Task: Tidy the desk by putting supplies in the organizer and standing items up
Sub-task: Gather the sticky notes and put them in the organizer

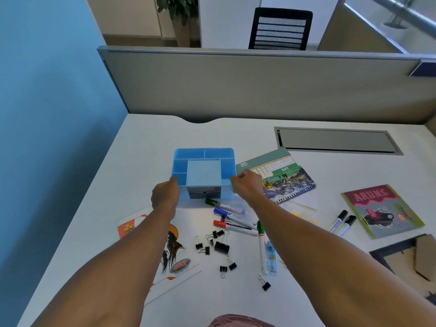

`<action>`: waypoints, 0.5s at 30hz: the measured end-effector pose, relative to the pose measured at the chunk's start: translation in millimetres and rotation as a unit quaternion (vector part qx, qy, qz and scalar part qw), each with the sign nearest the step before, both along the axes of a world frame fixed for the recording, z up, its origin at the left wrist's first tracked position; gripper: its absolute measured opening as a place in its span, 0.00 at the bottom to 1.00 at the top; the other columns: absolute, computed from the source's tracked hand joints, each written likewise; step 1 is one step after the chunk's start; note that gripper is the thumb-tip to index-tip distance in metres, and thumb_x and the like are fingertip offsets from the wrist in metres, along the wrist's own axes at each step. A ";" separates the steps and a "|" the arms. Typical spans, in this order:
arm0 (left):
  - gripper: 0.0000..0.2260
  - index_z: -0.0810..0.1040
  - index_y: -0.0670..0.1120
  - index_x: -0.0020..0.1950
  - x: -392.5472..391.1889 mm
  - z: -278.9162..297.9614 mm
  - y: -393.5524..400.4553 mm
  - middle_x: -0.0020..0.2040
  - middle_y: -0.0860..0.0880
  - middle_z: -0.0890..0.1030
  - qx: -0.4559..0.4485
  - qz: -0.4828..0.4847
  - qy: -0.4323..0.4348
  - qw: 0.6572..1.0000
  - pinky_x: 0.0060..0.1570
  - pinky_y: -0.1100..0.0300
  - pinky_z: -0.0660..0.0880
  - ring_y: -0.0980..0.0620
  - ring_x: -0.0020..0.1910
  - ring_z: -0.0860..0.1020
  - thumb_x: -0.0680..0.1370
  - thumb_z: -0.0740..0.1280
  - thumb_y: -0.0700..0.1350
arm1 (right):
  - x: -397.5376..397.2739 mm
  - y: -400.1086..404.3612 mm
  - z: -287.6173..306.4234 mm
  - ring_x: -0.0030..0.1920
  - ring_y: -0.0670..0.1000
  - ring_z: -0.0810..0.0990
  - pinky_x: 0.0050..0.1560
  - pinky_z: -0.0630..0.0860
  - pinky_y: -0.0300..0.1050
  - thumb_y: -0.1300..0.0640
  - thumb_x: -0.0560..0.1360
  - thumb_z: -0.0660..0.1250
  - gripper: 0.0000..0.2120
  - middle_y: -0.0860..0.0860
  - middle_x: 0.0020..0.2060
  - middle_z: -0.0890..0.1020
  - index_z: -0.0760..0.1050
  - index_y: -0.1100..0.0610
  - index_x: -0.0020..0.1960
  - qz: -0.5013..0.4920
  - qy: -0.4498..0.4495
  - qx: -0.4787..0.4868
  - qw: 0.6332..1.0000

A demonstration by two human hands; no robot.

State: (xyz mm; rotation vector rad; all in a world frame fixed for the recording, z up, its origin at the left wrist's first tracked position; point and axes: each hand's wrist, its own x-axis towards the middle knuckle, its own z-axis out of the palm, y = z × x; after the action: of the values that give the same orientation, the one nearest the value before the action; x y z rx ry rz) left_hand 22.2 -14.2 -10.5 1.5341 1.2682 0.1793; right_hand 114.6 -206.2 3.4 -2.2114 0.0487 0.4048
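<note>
A blue desk organizer point(204, 154) with several compartments and a grey drawer stands on the white desk point(146, 142). My left hand point(165, 194) grips its near-left corner and my right hand point(246, 184) pinches its near-right corner. In front of it lie several markers point(232, 226) with green, blue and red caps, a green-capped marker point(262, 249), and scattered black binder clips point(221, 247). Two black-capped markers point(343, 220) lie to the right. A spiral calendar point(285, 175) lies flat beside the organizer.
A pamphlet point(382, 211) lies at the right, a flyer point(175, 260) under my left forearm. A blue correction tape point(271, 258) lies by the green marker. A grey cable tray lid point(335, 140) sits at the back, a partition point(236, 86) beyond, a cardboard box point(412, 258) off the desk's right.
</note>
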 end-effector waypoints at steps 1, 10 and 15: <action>0.21 0.77 0.42 0.48 -2.7 -2.1 -1.3 0.44 0.43 0.80 0.007 0.002 -0.003 1.000 0.48 0.50 0.78 0.43 0.47 0.81 0.78 0.59 0.60 | -1.5 -2.0 -1.2 0.43 0.56 0.84 0.46 0.81 0.53 0.54 0.73 0.64 0.08 0.58 0.39 0.83 0.74 0.60 0.41 0.003 -0.006 -0.005 1.000; 0.23 0.77 0.43 0.50 -30.5 -53.4 -20.7 0.53 0.39 0.82 -0.052 -0.004 0.035 0.998 0.55 0.44 0.78 0.38 0.52 0.81 0.79 0.51 0.57 | -16.7 -39.6 -21.3 0.35 0.49 0.73 0.33 0.69 0.40 0.65 0.70 0.61 0.06 0.53 0.37 0.77 0.75 0.61 0.44 0.037 0.020 -0.125 0.991; 0.12 0.80 0.41 0.42 -35.8 -43.8 -52.8 0.42 0.41 0.83 0.031 -0.195 0.100 0.975 0.45 0.53 0.76 0.42 0.45 0.81 0.76 0.59 0.43 | -23.6 -46.6 -33.4 0.52 0.52 0.79 0.49 0.75 0.43 0.59 0.75 0.64 0.13 0.54 0.54 0.81 0.80 0.61 0.58 0.166 0.006 -0.188 0.968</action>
State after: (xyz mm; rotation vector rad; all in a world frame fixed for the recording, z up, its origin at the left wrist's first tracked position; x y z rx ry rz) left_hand -13.6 -67.0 -54.3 1.8587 1.0951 -0.1947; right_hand 91.0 -252.8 -30.0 -2.5996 -0.2627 0.6358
